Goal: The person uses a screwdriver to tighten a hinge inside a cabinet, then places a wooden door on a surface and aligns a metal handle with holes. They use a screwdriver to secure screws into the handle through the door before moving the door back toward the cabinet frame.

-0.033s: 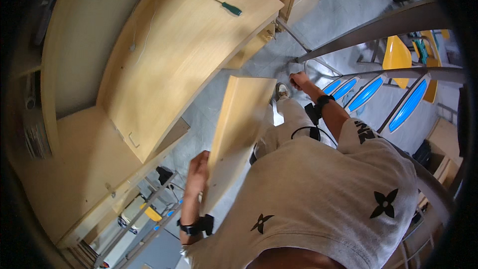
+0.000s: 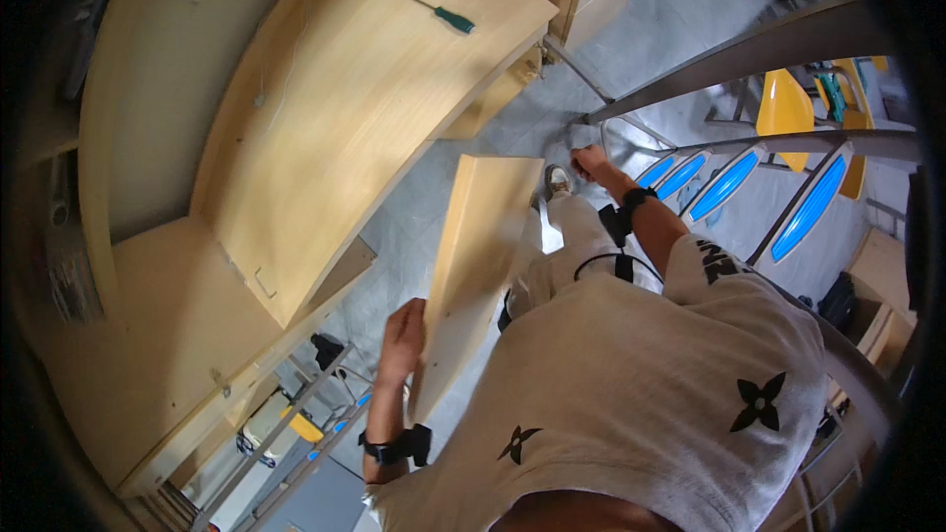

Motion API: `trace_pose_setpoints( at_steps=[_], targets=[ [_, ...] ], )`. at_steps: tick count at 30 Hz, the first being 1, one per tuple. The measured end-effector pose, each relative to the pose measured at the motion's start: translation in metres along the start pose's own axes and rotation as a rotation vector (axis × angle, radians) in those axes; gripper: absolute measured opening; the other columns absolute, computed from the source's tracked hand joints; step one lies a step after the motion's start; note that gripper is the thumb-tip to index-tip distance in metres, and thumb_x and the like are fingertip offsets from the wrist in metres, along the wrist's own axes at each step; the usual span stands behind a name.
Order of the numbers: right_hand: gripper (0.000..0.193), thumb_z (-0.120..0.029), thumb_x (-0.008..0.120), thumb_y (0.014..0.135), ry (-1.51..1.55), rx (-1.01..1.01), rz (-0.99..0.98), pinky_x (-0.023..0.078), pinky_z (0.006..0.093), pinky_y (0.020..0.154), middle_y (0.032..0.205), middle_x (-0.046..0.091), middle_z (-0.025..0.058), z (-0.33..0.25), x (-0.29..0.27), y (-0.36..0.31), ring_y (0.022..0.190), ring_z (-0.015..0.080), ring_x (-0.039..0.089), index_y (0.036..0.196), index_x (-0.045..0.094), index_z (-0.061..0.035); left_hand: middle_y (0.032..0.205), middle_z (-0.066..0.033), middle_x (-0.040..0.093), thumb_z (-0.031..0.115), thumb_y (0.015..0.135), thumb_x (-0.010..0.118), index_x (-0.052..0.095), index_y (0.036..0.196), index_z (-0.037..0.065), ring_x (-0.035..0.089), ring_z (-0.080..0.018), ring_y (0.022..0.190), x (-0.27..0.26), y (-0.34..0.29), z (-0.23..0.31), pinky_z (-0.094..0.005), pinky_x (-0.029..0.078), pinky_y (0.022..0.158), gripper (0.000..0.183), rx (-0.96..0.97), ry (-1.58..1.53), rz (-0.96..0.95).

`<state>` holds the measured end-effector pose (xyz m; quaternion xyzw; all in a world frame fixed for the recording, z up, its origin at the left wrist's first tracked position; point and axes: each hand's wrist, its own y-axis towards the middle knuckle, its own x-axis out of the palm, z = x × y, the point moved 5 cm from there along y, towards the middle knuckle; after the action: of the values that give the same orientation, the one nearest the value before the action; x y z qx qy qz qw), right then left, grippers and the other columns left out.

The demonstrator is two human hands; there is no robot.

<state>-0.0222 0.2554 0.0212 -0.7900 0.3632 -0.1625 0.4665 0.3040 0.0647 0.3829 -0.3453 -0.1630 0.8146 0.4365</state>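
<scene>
My left hand (image 2: 402,340) grips the long edge of a pale wooden board (image 2: 481,261), with its fingers wrapped round it. The board hangs tilted beside my left leg, and small holes show in its face. Farther ahead and to the right, my right hand (image 2: 589,162) is closed in a fist near the metal frame. What it holds, if anything, is hidden. A screwdriver (image 2: 454,20) with a green handle lies on the wooden desktop (image 2: 374,89), out of reach of both hands.
Grey metal rails (image 2: 749,54) run along the right, beside several blue oval panels (image 2: 724,184) and yellow chairs (image 2: 785,103). A thin white cable (image 2: 291,74) lies at the desk's back. Below is a grey floor (image 2: 399,199), where my shoe (image 2: 558,179) stands.
My left hand and the board have shifted slightly to the right. My right hand has barely moved, and the screwdriver lies where it was on the desktop.
</scene>
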Motion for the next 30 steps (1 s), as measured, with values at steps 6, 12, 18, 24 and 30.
trace_pose_setpoints(
  at_steps=[6,12,18,24,30],
  targets=[
    [0.032,-0.025,0.055,0.078,-0.069,-0.047,-0.058,0.032,0.0297,0.034,0.046,0.049,0.0050,0.000,0.031,0.031,0.036,0.0151,0.045,0.054,0.055,-0.0036,0.056,0.0053,0.043,0.038,0.089,0.050,0.058,0.069,0.009,0.038,-0.0050,0.046,0.088,0.085,-0.102,-0.0231,0.029,0.042,0.035,-0.430,-0.237,-0.130],
    [0.032,-0.027,0.055,0.079,0.008,-0.080,-0.059,0.033,0.0285,0.035,0.048,0.050,0.0047,0.004,0.027,0.066,0.037,0.0136,0.046,0.056,0.056,-0.0041,0.063,-0.0036,0.056,0.041,0.085,0.052,0.065,0.082,0.001,0.050,-0.0123,0.055,0.122,0.171,-0.173,-0.0289,0.039,0.052,0.042,-0.383,-0.061,-0.095],
    [0.034,-0.029,0.055,0.081,0.135,-0.017,-0.042,0.029,0.0283,0.034,0.049,0.049,0.0044,0.032,0.015,0.112,0.037,0.0127,0.042,0.057,0.054,-0.0053,0.061,-0.0074,0.060,0.042,0.084,0.052,0.067,0.082,-0.002,0.052,-0.0150,0.055,0.135,0.226,-0.192,-0.0313,0.042,0.056,0.046,-0.365,0.063,-0.024],
    [0.048,-0.047,0.050,0.082,0.410,0.106,-0.289,0.023,0.0269,0.034,0.046,0.042,0.0013,0.019,0.038,0.136,0.035,0.0106,0.031,0.053,0.047,-0.0087,0.057,-0.0163,0.056,0.029,0.081,0.052,0.063,0.071,-0.002,0.054,-0.0234,0.051,0.161,0.255,-0.181,-0.0360,0.040,0.053,0.034,-0.080,0.232,-0.003],
    [0.052,-0.061,0.049,0.076,0.206,0.038,-0.319,0.018,0.0255,0.035,0.044,0.036,-0.0035,-0.033,0.036,0.151,0.034,0.0088,0.026,0.051,0.047,-0.0161,0.056,-0.0178,0.055,0.025,0.080,0.052,0.061,0.065,0.000,0.054,-0.0324,0.050,0.194,0.284,-0.204,-0.0405,0.041,0.051,0.030,0.093,0.254,-0.015]
  ],
)
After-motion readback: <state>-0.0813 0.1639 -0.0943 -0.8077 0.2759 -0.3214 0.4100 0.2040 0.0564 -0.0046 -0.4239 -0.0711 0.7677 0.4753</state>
